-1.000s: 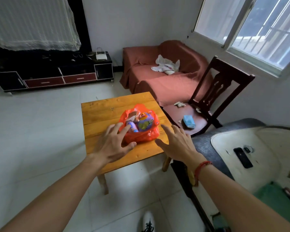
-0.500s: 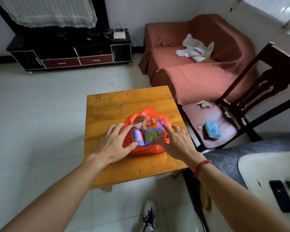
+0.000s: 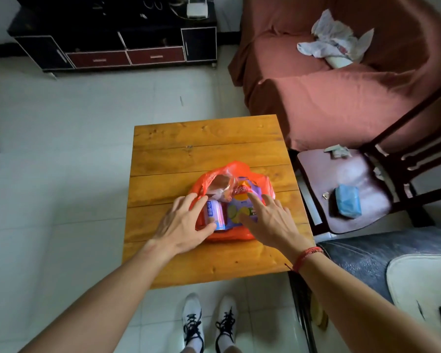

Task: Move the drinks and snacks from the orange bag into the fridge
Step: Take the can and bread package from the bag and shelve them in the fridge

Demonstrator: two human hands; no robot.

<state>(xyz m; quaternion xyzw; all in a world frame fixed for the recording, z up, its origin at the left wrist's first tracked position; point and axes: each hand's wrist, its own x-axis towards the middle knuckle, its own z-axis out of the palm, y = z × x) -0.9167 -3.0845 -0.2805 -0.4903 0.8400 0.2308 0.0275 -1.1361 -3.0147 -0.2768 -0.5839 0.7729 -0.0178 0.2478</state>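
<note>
Fingers [image 3: 201, 203] of left hand [image 3: 182, 225] are spread and released, grasping nothing, thumb at the can [image 3: 214, 215]. Right hand [image 3: 270, 221] has fingers splayed loose over the snack packet [image 3: 242, 200], holding nothing. The can lies on its side in the orange bag [image 3: 227, 236], long axis running toward the person, one end nearest. Bag sits mid-surface [image 3: 204, 138]. Progress — apparently nothing taken out yet; every item left to carry — fridge not in view.

Orange bag [image 3: 229, 235] open on table [image 3: 204, 138], can [image 3: 214, 215], snacks [image 3: 242, 200] inside.

Soft, dim daylight, faint shadows, wide-angle bending and blur at edges.
</note>
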